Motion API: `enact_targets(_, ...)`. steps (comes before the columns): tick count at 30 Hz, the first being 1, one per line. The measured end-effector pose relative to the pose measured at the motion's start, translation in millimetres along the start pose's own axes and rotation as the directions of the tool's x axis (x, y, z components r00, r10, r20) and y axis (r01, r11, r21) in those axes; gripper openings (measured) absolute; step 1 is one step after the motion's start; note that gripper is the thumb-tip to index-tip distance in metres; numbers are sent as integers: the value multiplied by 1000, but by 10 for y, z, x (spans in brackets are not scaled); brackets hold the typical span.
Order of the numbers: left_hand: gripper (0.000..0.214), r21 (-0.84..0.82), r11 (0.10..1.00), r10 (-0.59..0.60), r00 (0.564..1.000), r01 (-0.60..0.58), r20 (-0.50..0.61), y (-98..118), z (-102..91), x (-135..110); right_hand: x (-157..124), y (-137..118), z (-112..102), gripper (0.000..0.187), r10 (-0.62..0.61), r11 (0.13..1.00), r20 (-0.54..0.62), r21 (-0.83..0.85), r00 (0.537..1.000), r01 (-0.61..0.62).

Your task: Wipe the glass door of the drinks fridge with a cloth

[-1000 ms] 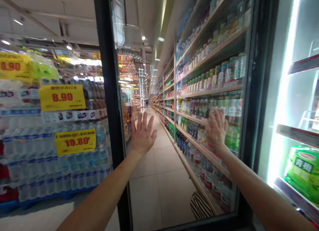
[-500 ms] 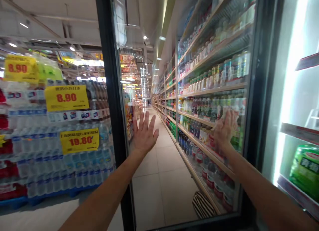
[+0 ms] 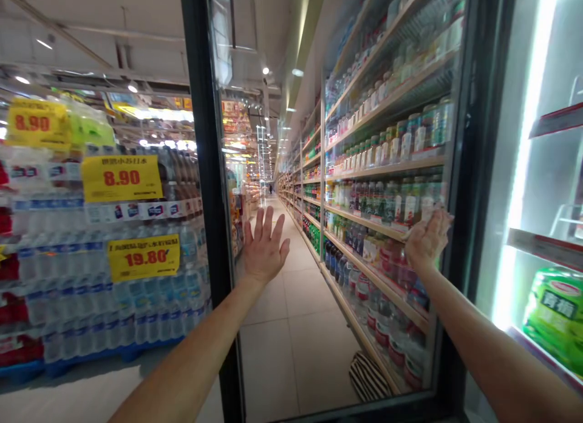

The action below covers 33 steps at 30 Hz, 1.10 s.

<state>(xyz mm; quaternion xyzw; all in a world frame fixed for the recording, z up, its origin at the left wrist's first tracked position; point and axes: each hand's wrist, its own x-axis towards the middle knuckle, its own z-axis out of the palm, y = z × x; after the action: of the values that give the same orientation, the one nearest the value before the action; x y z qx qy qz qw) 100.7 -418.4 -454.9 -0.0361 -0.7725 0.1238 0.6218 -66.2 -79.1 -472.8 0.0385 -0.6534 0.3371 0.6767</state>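
A black-framed glass fridge door (image 3: 207, 168) stands open in front of me. My left hand (image 3: 264, 247) lies flat on the glass near the door's left edge, with the fingers spread and pointing up. My right hand (image 3: 426, 240) presses on the glass near the door's right edge. Its fingers are curled over what looks like a pale cloth (image 3: 446, 216), of which only a corner shows. Through the glass I see the aisle and its drink shelves (image 3: 387, 168).
The lit fridge interior at the right holds green packs (image 3: 553, 316) on shelves. Stacked water bottle packs with yellow price tags (image 3: 121, 178) stand at the left. A striped bag (image 3: 367, 377) lies on the floor behind the glass. The tiled aisle (image 3: 291, 301) runs far ahead.
My right hand has slid to the right and a little down across the glass, and its fingers have curled. My left hand has stayed in place.
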Motion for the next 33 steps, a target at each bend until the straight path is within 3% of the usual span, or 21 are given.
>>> enact_targets(2, 54, -10, 1000, -2, 1000, 2, -5, 0, 12, -5, -20, -34, 4, 57, -8, 1000, -23, 9, 1000, 8)
enact_targets(5, 54, -18, 1000, 0, 1000, 0, -9, -3, 19, -6, -289, -459, -10, 53, -220, 975, 94, 52, 971, 216)
enact_targets(6, 53, -18, 1000, 1, 1000, -1, -11, -5, 16, -5, -382, -631, -16, 53, -376, 926, 160, 92, 913, 365)
enact_targets(8, 53, -11, 1000, 6, 1000, -6, -13, -8, 5, -3, -472, -893, -21, 50, -657, 754, 267, 201, 705, 626)
enact_targets(9, 53, -6, 1000, 10, 1000, -10, -17, -9, -1, -3, -451, -953, -16, 50, -724, 688, 289, 235, 626, 687)
enact_targets(10, 53, 0, 1000, 15, 1000, -15, -19, -10, -5, -4, -386, -964, -3, 49, -734, 677, 293, 239, 613, 696)
enact_targets(11, 53, 6, 1000, 20, 1000, -20, -17, -10, -8, -5, -289, -935, 16, 49, -689, 724, 283, 211, 668, 657)
enact_targets(13, 52, 17, 999, 27, 999, -27, -19, -9, -6, -9, -64, -824, 64, 52, -441, 897, 201, 106, 874, 429)
enact_targets(14, 52, 21, 999, 29, 999, -29, -24, -8, -3, -11, 27, -781, 85, 54, -298, 954, 149, 67, 943, 291)
enact_targets(16, 53, 23, 999, 30, 999, -30, -30, -6, 3, -12, 95, -779, 100, 56, -154, 988, 106, 37, 982, 151)
enact_targets(18, 53, 18, 999, 29, 999, -28, -23, -5, 2, -13, 8, -880, 76, 56, -275, 961, 163, 61, 948, 269)
enact_targets(20, 53, 10, 1000, 23, 1000, -23, -8, -4, -8, -14, -130, -989, 33, 54, -560, 828, 276, 162, 781, 537)
enact_targets(21, 53, 7, 1000, 20, 1000, -20, -1, -4, -16, -15, -170, -1011, 18, 52, -670, 740, 312, 218, 673, 636)
enact_targets(22, 52, 5, 1000, 18, 1000, -18, 5, -4, -23, -17, -174, -1001, 10, 50, -727, 683, 326, 251, 605, 686)
enact_targets(23, 52, 4, 1000, 16, 1000, -16, 8, -5, -28, -20, -138, -963, 14, 49, -724, 686, 327, 247, 608, 684)
enact_targets(24, 52, 2, 1000, 17, 1000, -17, 11, -5, -32, -23, -70, -906, 26, 49, -656, 753, 307, 203, 690, 626)
enact_targets(26, 52, -4, 1000, 18, 1000, -18, 17, -7, -29, -30, 93, -793, 65, 53, -360, 933, 197, 78, 912, 352)
enact_targets(28, 52, -10, 1000, 12, 1000, -12, 16, -9, -17, -35, 166, -766, 90, 57, -139, 990, 113, 33, 984, 136)
enact_targets(29, 52, -14, 1000, 11, 1000, -11, 17, -11, -10, -38, 137, -798, 90, 57, -140, 990, 111, 39, 984, 137)
enact_targets(31, 51, -16, 1000, 12, 1000, -12, 13, -15, 1, -42, -30, -913, 68, 56, -350, 937, 180, 92, 919, 338)
enact_targets(33, 51, -12, 1000, 20, 1000, -20, 4, -19, 3, -46, -229, -1005, 35, 53, -621, 783, 247, 188, 744, 592)
